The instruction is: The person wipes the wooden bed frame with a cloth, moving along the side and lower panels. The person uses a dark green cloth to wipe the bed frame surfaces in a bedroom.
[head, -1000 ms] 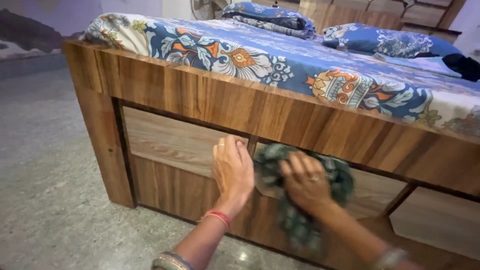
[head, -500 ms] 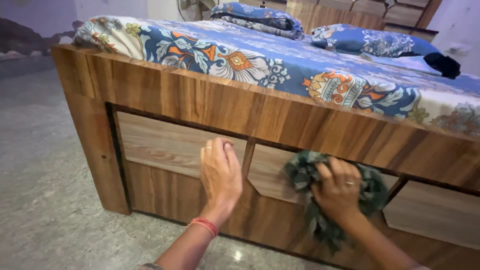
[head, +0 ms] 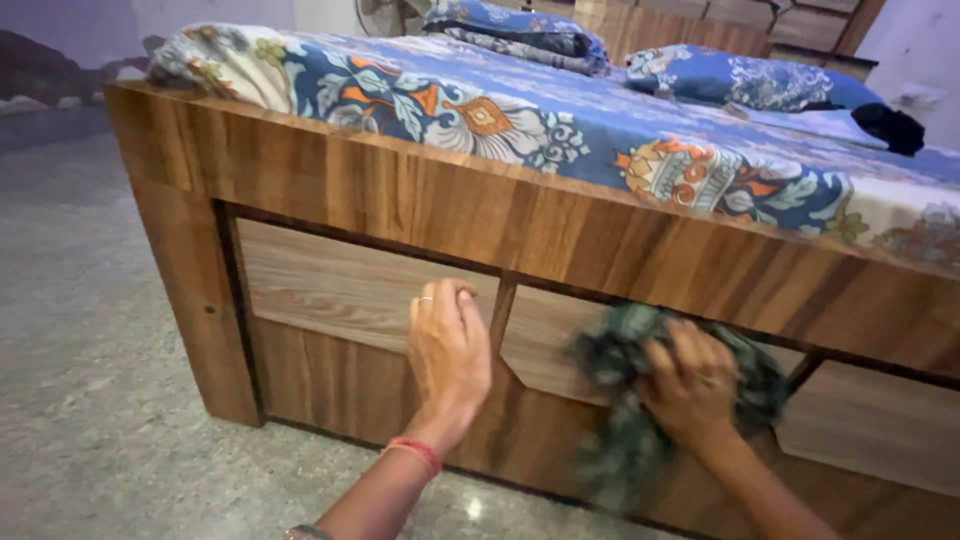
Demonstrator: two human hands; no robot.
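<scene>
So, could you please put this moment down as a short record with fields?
Setting: wooden bed footboard on a speckled floor
Left hand: flat against the footboard's lighter panel
Right hand: pressing a dark green cloth to the panel beside it; blurred
On the bed: blue floral sheet, matching pillows
Wrist: red bangle on the left arm

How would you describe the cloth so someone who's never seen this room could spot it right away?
Start at the wooden bed with the blue flowered sheet, and look down its foot panel. The cloth is bunched under the right hand, pressed against the panel. It is the only dark green, patterned, soft thing there; the left hand beside it lies flat on bare wood.
</scene>
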